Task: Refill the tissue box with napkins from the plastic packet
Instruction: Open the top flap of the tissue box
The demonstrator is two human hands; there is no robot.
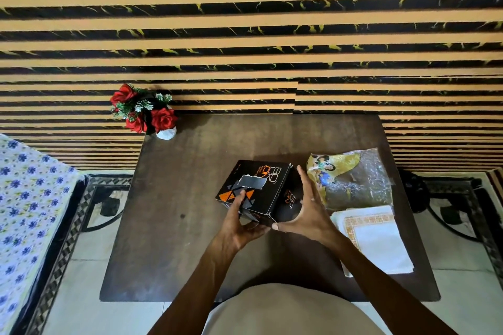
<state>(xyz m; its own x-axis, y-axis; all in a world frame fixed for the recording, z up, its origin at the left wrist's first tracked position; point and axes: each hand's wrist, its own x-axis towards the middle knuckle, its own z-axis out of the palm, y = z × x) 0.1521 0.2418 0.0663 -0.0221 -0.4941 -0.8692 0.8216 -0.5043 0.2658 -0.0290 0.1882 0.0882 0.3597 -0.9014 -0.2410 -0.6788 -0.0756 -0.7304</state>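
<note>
Head view: your left hand [239,223] grips the near-left corner of the black tissue box [254,189], fingers on top and thumb beneath. The box sits tilted at the middle of the tabletop [190,171]. Your right hand [307,212] is spread wide against the box's right side, not closed on it. The plastic packet [353,179] lies just right, with white napkins [373,236] stacked near it.
</note>
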